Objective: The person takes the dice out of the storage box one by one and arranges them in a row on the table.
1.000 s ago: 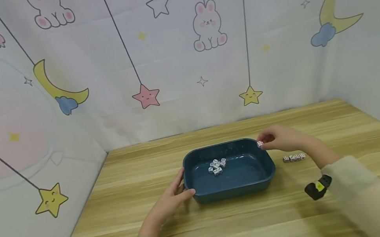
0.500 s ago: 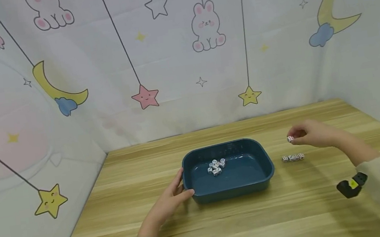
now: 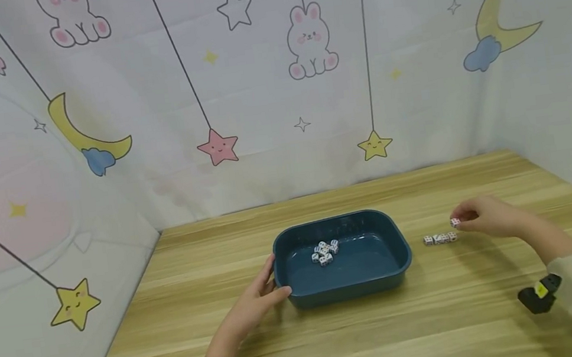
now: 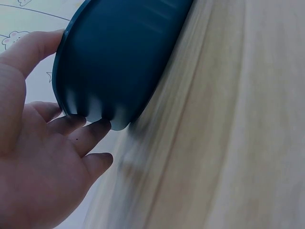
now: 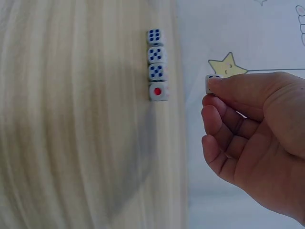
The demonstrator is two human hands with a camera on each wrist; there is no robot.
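A white die [image 3: 455, 222] is pinched between thumb and fingertips of my right hand [image 3: 491, 216], raised just above the right end of a short row of dice [image 3: 440, 238]. In the right wrist view the row of dice [image 5: 157, 71] shows blue pips and one red pip; the thumb partly covers the held die [image 5: 210, 85]. My left hand [image 3: 251, 308] rests against the left end of a dark blue rectangular tray [image 3: 350, 291]. The left wrist view has the thumb at the rim of the tray [image 4: 114, 57] and fingertips on its outer wall. Inside lies a cluster of dice [image 3: 325, 252].
The wood-grain table [image 3: 369, 335] runs back to a white curtain [image 3: 286, 178] printed with stars, moons and rabbits. More of this printed cloth stands along the left and right sides. The row of dice lies a little right of the tray.
My right hand has carried the die from the tray's right rim out to the right, then lowered it toward the row's end. The left hand and tray have stayed put.
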